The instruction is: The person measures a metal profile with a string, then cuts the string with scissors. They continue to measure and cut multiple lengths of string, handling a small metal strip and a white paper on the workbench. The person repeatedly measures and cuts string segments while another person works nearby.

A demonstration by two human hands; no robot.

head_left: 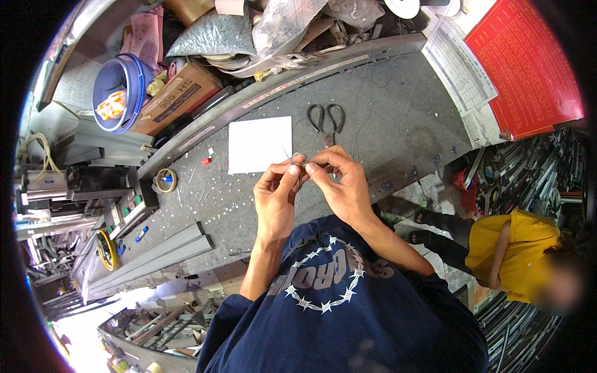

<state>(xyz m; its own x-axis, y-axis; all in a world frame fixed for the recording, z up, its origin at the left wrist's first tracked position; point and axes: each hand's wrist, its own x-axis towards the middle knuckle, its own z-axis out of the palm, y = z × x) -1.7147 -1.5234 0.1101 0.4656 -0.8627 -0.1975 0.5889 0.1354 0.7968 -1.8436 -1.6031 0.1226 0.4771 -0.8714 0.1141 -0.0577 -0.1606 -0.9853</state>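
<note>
My left hand (277,193) and my right hand (341,185) meet over the worktable, thumbs and fingers pinched close together. Between them is a thin grey wire (298,158), bent into a small loop at the fingertips. Its loose strands trail downward; whether it is metal wire or cord is too fine to tell. Just beyond the fingers lies a white sheet of paper (260,143), flat on the table. Black-handled scissors (326,121) rest past my right hand, their blades partly hidden behind it.
White bits are scattered over the grey worktable (398,112). Tape roll (166,180) and metal profiles (155,258) lie at left. A blue bucket (118,93), cardboard box (180,96) and plastic bags (214,37) line the far edge. At right stands a person in yellow (513,255).
</note>
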